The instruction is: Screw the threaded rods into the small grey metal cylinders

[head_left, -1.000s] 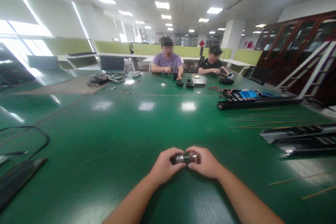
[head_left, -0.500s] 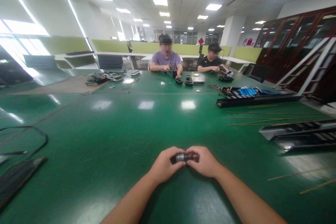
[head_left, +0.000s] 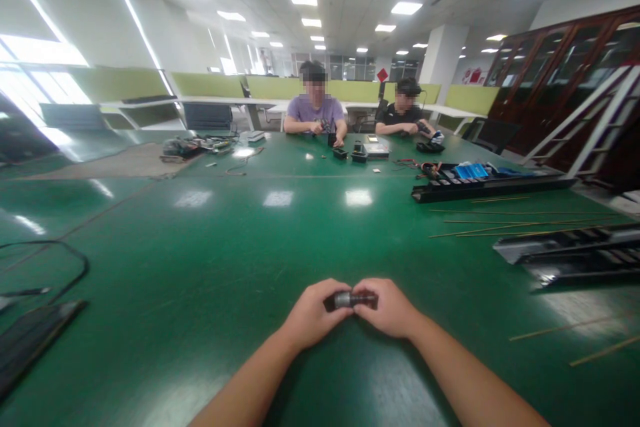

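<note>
Between my two hands lies a short dark cylindrical part (head_left: 344,299) with a silvery band, held level just above or on the green table (head_left: 235,233). My left hand (head_left: 316,315) is closed around its left end, thumb in front. On the right end, which looks dark with a reddish-brown tint, the fingers of my right hand (head_left: 387,307) are closed. The fingertips of both hands almost meet near the middle. What exactly the part is cannot be made out; the fingers cover some of it.
Black metal channels (head_left: 575,253) and thin rods (head_left: 520,222) lie at the right, with a longer channel (head_left: 490,188) behind. A dark flat panel (head_left: 40,340) and black cable (head_left: 83,260) are at the left. Two people (head_left: 315,110) sit across, handling dark parts.
The camera view has shifted very slightly. Both my hands keep the same grip on the cylindrical part, with hardly any visible movement.
</note>
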Demonstrator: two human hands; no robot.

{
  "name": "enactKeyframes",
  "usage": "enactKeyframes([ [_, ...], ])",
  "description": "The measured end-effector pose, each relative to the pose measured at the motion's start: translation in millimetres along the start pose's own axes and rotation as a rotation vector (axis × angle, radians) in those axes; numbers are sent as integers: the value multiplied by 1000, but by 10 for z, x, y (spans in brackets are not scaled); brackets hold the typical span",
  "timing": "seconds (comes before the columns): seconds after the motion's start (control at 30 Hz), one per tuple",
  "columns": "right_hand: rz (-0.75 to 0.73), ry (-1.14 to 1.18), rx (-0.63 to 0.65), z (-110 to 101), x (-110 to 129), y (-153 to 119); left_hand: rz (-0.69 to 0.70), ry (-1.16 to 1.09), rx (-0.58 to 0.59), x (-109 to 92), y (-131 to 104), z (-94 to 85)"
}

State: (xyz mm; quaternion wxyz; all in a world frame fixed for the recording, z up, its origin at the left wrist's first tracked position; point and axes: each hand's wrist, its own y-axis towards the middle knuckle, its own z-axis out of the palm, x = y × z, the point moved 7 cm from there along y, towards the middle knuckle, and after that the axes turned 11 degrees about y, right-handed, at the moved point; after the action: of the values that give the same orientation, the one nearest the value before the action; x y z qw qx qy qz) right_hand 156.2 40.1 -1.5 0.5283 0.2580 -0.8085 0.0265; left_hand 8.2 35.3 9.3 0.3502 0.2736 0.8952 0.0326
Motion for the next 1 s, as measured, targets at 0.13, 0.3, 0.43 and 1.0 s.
enactKeyframes([
  [0.13,2,-6,6,-5,25,-3,-2,4,6,-11,5,-2],
  [0.3,2,-13,6,-5,23,-2,-5,7,13,-30,5,-8],
  [0.43,-1,-17,5,-2,13,-3,-10,12,11,-28,2,-12],
  [1.0,-37,-43,6,-2,-5,0,-22,13,13,-15,13,-3],
])
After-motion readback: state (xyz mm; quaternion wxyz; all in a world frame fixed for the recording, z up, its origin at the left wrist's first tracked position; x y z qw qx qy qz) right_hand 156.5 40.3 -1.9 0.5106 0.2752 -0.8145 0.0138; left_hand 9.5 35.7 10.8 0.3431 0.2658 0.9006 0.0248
